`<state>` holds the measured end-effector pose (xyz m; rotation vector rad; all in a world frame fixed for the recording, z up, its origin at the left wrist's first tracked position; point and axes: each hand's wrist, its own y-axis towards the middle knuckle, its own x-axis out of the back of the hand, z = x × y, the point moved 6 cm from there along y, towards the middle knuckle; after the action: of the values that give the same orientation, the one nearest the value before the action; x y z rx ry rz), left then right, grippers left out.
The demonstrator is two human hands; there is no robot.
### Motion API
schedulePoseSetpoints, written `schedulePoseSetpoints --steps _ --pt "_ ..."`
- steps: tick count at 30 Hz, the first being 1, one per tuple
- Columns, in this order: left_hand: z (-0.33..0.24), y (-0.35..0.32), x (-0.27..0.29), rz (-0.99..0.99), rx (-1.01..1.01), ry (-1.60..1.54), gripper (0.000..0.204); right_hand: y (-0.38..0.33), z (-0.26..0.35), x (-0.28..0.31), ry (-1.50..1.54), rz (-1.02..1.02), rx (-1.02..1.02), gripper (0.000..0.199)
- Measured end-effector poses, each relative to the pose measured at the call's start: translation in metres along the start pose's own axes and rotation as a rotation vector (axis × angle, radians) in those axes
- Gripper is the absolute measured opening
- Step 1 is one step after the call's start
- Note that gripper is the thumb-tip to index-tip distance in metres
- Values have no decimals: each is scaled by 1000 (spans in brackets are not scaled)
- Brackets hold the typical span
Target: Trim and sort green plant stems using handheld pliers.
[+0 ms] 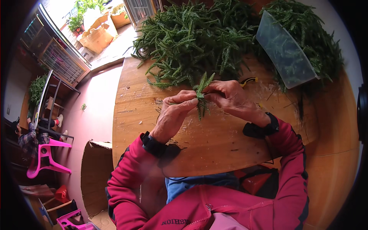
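Observation:
A small green fern-like sprig [203, 86] is held upright above the table between both hands. My left hand [174, 111] is closed, thumb and fingers pinching the sprig at its middle. From the other side my right hand [232, 96] grips the same sprig with thumb and forefinger; its fingertips are partly hidden by the leaves. Just behind the right hand lies a yellow-handled tool [250, 80], mostly covered, so its kind does not show. A large heap of similar green sprigs [191, 42] rests on the wooden table [207, 149] beyond the hands.
At the right, a translucent plastic bin [287, 53] leans among more sprigs. Below left stands an open cardboard box [96, 176]. Farther left, a person [28, 138] sits on a pink plastic chair [48, 159] at another table. A fallen sprig [83, 107] lies on the floor.

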<state>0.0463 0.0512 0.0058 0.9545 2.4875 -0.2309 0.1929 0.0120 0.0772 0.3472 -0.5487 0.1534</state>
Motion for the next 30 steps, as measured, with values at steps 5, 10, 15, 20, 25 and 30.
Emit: schedulePoseSetpoints --steps 5,10,15,20,25,30 --pt "2 -2 4 -46 34 -63 23 -2 -7 -6 -53 -26 41 16" --pt "3 -4 6 -135 -44 -52 21 -1 -8 -8 -43 -54 90 19" --pt "7 -7 3 -124 149 -118 18 -3 -10 -6 -61 -41 96 22" --pt "9 -4 3 -76 31 -208 17 -3 -11 -8 -45 -52 109 26" --pt "6 -6 -3 -91 -34 -245 16 2 15 9 -178 -195 210 30" --pt "17 0 2 -47 6 -225 13 -6 58 12 -413 -253 550 30"
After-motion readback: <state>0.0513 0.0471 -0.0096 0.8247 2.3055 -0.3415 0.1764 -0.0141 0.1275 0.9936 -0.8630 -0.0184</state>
